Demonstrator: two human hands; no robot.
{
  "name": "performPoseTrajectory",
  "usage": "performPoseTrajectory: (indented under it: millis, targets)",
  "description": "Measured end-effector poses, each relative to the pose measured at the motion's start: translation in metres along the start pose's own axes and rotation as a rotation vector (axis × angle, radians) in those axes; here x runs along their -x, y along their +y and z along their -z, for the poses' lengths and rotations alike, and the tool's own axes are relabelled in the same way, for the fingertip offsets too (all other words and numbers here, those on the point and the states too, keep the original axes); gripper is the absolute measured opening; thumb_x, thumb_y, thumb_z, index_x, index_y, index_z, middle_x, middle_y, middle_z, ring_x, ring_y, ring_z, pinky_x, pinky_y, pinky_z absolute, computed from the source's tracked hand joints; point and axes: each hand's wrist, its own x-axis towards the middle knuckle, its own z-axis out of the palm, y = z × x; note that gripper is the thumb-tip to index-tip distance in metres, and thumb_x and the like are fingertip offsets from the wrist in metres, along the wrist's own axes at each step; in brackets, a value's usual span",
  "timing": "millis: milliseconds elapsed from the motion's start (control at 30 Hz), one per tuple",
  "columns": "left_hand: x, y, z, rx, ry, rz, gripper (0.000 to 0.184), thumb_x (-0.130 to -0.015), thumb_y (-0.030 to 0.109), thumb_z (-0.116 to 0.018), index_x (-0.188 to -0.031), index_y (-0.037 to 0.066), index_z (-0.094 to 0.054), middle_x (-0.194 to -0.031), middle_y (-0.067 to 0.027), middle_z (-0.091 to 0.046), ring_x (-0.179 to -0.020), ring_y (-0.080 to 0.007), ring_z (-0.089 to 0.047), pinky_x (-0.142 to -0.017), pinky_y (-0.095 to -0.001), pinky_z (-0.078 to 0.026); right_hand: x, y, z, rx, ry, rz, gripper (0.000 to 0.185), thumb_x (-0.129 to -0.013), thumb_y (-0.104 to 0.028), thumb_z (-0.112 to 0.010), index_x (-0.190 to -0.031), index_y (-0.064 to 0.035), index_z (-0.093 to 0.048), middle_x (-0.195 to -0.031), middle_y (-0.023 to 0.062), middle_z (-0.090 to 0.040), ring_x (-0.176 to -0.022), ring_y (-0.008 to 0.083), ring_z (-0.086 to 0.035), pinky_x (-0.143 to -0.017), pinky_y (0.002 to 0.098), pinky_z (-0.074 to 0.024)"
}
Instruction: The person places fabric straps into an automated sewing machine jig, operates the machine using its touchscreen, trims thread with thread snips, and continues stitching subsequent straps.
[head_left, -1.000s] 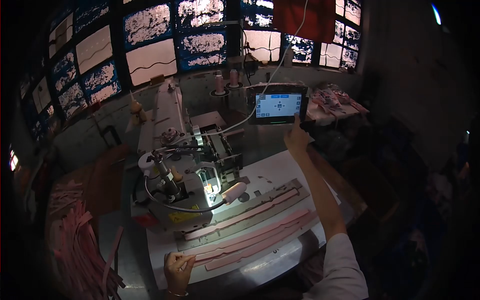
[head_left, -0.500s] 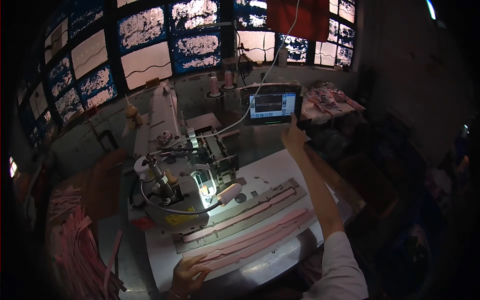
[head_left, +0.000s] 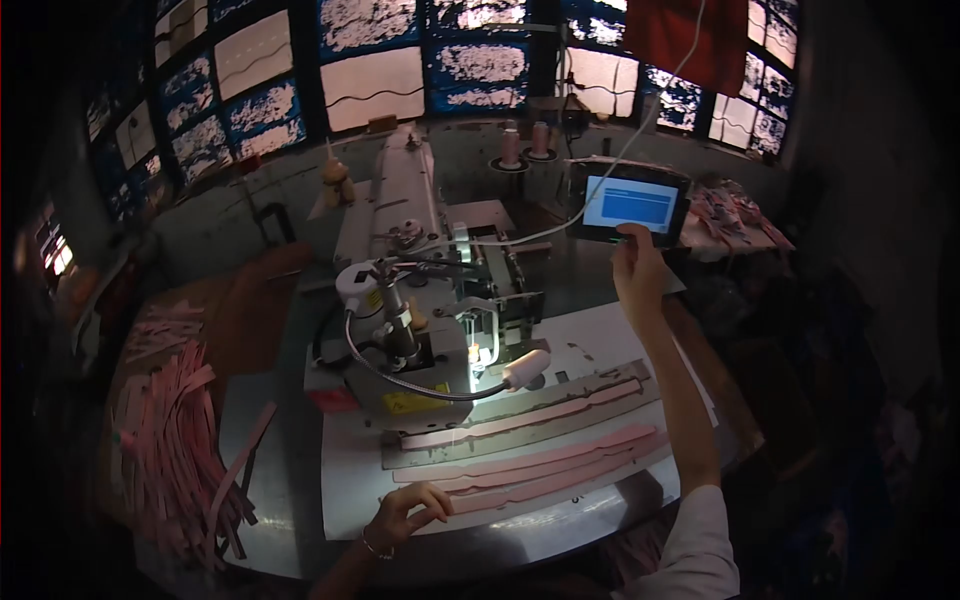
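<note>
My left hand (head_left: pixel 408 512) is at the front of the white work surface, fingertips and thumb closed together at the left end of a pink fabric strip (head_left: pixel 540 492). Another pink strip (head_left: pixel 530 460) lies just behind it. Beyond these, a long pink strip (head_left: pixel 525 412) sits in a flat metal clamp plate (head_left: pixel 600 412) beside the sewing machine (head_left: pixel 400 340). My right hand (head_left: pixel 640 272) is raised at the lower edge of a touchscreen (head_left: pixel 632 203), index finger out to it and nothing held. A blue panel fills most of that display.
A lit lamp with a pink-wrapped head (head_left: pixel 526 368) hangs on a bendy arm over the plate. Loose pink strips (head_left: pixel 175 440) are piled at the left. Two thread cones (head_left: pixel 510 145) stand at the back, and fabric scraps (head_left: pixel 728 212) lie right of the screen.
The view has swung left, so everything appears further right. The display has switched from a pattern page to a blue panel. My right finger has dropped to the screen's lower edge.
</note>
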Motion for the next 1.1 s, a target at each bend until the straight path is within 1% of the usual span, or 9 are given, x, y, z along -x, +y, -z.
performPoseTrajectory:
  millis: [67, 167, 300, 500, 600, 733, 900, 1000, 1100]
  targets:
    - [0.001, -0.007, 0.0, 0.104, 0.005, 0.081, 0.009, -0.083, 0.002, -0.055, -0.075, 0.004, -0.057, -0.081, -0.0046, -0.06, -0.073, -0.0154, -0.054, -0.069, -0.0255, -0.044, 0.011, -0.057, 0.015, -0.514, 0.037, 0.293, 0.03, -0.079, -0.003, -0.054, -0.109, -0.0063, -0.052, -0.072, 0.0065, -0.057, -0.062, 0.0179, -0.052, -0.066, 0.0301, -0.0422]
    - [-0.004, -0.009, -0.009, 0.099, 0.167, 0.314, 0.013, -0.088, 0.008, -0.045, -0.077, 0.004, -0.051, -0.067, -0.0024, -0.05, -0.057, -0.0094, -0.045, -0.057, -0.0208, -0.038, 0.017, -0.142, 0.023, -0.707, -0.291, 0.475, 0.031, -0.082, -0.014, -0.059, -0.111, -0.0061, -0.05, -0.094, 0.0107, -0.055, -0.071, 0.0228, -0.055, -0.068, 0.0335, -0.0452]
    - [-0.011, -0.016, -0.008, 0.248, 0.358, 0.466, 0.006, -0.089, 0.009, -0.05, -0.086, 0.004, -0.051, -0.054, 0.0028, -0.043, -0.048, -0.0053, -0.038, -0.044, -0.0191, -0.031, -0.007, -0.174, -0.005, -0.299, -0.717, 0.565, 0.038, -0.091, -0.027, -0.053, -0.123, -0.0091, -0.048, -0.105, 0.0112, -0.054, -0.077, 0.0197, -0.057, -0.069, 0.0325, -0.0485]
    - [-0.007, -0.02, 0.005, -0.082, 0.322, 0.501, 0.008, -0.083, 0.01, -0.062, -0.084, 0.003, -0.061, -0.055, 0.0042, -0.045, -0.051, -0.0054, -0.04, -0.047, -0.0198, -0.033, -0.016, -0.16, 0.021, 0.105, -0.674, 0.623, 0.029, -0.097, -0.019, -0.038, -0.121, -0.0093, -0.05, -0.103, 0.0095, -0.055, -0.071, 0.0174, -0.055, -0.063, 0.0316, -0.0455]
    - [0.0, -0.026, 0.006, -0.279, 0.286, 0.45, 0.009, -0.08, 0.011, -0.067, -0.083, 0.003, -0.066, -0.059, 0.0033, -0.05, -0.054, -0.0067, -0.043, -0.051, -0.0206, -0.036, 0.003, -0.106, 0.052, -0.183, -0.616, 0.217, 0.026, -0.096, -0.024, -0.04, -0.114, -0.008, -0.051, -0.097, 0.0074, -0.055, -0.072, 0.0143, -0.052, -0.063, 0.0289, -0.0398]
    - [0.0, -0.003, -0.01, -0.711, 0.377, -0.015, 0.007, -0.074, 0.012, -0.072, -0.08, 0.007, -0.071, -0.075, 0.0025, -0.059, -0.068, -0.0102, -0.048, -0.064, -0.0237, -0.041, 0.077, -0.029, 0.038, -0.273, -0.824, -0.108, 0.015, -0.094, -0.023, -0.044, -0.096, -0.0084, -0.049, -0.077, 0.0006, -0.047, -0.065, 0.0107, -0.041, -0.062, 0.0284, -0.0354]
    - [0.005, 0.011, -0.03, -0.623, 0.285, 0.093, 0.013, -0.072, 0.012, -0.073, -0.085, 0.011, -0.072, -0.089, 0.0019, -0.062, -0.079, -0.0131, -0.05, -0.075, -0.026, -0.04, 0.197, -0.058, 0.031, -1.045, -1.18, -0.459, 0.018, -0.091, -0.017, -0.049, -0.098, -0.005, -0.059, -0.062, -0.0044, -0.044, -0.051, 0.0047, -0.037, -0.049, 0.0195, -0.0308]
    - [0.005, 0.013, -0.036, -0.623, 0.268, 0.091, 0.012, -0.073, 0.011, -0.072, -0.085, 0.01, -0.072, -0.088, 0.0022, -0.062, -0.078, -0.0131, -0.05, -0.074, -0.0256, -0.04, 0.218, -0.09, 0.013, -1.112, -1.075, -0.789, 0.021, -0.085, -0.016, -0.058, -0.099, -0.003, -0.065, -0.064, -0.0047, -0.048, -0.052, 0.0035, -0.035, -0.048, 0.0173, -0.026]
    - [0.006, 0.014, -0.041, -0.618, 0.249, 0.079, 0.011, -0.073, 0.011, -0.072, -0.084, 0.01, -0.072, -0.087, 0.0025, -0.063, -0.077, -0.013, -0.05, -0.073, -0.0252, -0.04, 0.217, -0.105, -0.029, -1.235, -0.907, -0.774, 0.023, -0.083, -0.014, -0.06, -0.1, 0.0008, -0.063, -0.067, -0.0007, -0.055, -0.054, 0.0057, -0.045, -0.049, 0.0165, -0.0344]
